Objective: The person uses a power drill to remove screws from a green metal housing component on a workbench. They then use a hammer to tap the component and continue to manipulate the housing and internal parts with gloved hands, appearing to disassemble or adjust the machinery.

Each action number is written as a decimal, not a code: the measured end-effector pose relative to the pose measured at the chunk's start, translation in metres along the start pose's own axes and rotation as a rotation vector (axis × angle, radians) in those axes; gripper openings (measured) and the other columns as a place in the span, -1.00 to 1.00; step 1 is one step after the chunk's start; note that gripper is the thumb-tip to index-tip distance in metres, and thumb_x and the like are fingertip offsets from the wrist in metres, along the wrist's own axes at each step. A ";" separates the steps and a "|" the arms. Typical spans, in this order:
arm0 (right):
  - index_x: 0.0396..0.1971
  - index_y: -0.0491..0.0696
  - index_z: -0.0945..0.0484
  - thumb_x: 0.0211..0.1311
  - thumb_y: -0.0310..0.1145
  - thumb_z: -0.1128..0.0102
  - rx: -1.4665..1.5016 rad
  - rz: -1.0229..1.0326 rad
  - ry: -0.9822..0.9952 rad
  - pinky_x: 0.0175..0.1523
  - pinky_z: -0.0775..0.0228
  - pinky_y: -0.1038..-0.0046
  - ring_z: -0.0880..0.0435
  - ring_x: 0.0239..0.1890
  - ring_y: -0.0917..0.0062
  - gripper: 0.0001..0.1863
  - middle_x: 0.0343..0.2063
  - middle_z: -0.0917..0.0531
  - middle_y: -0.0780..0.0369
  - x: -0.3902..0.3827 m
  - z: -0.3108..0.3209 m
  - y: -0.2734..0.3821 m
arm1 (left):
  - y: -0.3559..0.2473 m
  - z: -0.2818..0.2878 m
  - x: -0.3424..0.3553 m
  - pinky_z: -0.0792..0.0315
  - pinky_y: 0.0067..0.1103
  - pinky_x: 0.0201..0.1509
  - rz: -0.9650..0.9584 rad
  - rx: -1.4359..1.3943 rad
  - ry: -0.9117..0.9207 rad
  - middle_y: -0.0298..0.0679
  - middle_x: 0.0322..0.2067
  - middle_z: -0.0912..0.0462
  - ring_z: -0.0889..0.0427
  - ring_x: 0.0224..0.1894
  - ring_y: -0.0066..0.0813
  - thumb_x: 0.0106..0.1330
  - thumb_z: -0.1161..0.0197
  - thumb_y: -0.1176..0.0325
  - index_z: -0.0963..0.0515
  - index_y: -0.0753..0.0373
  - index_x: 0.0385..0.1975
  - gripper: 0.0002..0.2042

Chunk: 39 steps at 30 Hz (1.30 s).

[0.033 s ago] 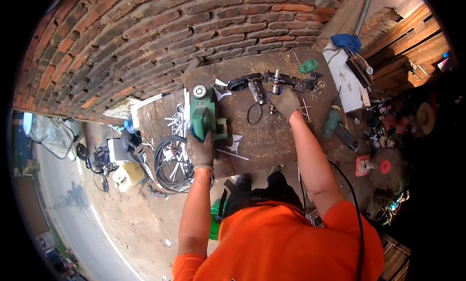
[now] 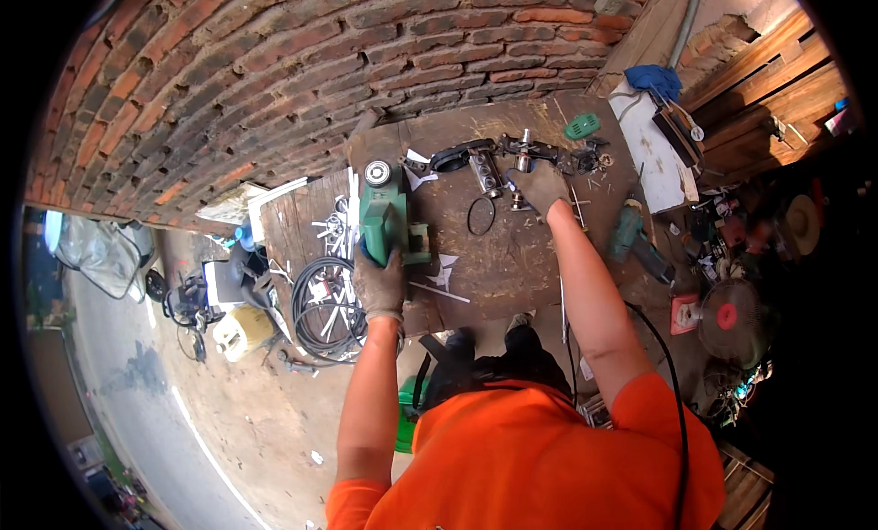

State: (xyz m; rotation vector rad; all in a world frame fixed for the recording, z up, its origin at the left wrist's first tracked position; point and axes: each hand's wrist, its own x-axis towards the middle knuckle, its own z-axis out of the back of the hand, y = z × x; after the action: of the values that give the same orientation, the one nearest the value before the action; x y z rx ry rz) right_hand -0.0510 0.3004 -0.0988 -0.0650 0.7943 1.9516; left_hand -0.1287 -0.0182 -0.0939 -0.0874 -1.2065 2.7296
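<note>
The right hand (image 2: 546,184) is set slightly farther forward over the worktop (image 2: 558,256), toward the brick wall (image 2: 494,50). The metal motor core (image 2: 522,162) at its fingers shifts the same way. The gloved thumb (image 2: 513,176) now covers more of the core's lower end. The right forearm (image 2: 590,288) advances slightly with the hand.

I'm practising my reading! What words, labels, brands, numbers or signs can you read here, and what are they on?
None can be read anywhere in this picture.
Green power tool under the left hand: no readable marks.
White scraps: no readable writing.
Yellow jug: too small to read any label.
Fan: too small to read any marks.
</note>
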 end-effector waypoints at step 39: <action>-0.22 -0.12 -0.67 0.20 0.02 -0.14 -0.341 -0.714 -0.716 -0.20 -0.51 0.15 -0.75 -0.25 0.23 -0.53 -0.20 -0.71 -0.04 -0.199 0.357 -0.493 | -0.053 0.116 -0.041 -0.54 -0.36 -0.25 -0.570 0.113 0.718 -0.04 -0.40 -0.71 -0.71 -0.39 -0.16 0.03 -0.44 0.28 -0.58 0.32 -0.06 -0.55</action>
State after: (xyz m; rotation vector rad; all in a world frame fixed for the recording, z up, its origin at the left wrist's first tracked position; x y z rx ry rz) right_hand 0.5515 0.4900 0.0071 0.1279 -0.0565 1.2562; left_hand -0.0955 -0.0747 0.0229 -0.5581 -0.7179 1.9838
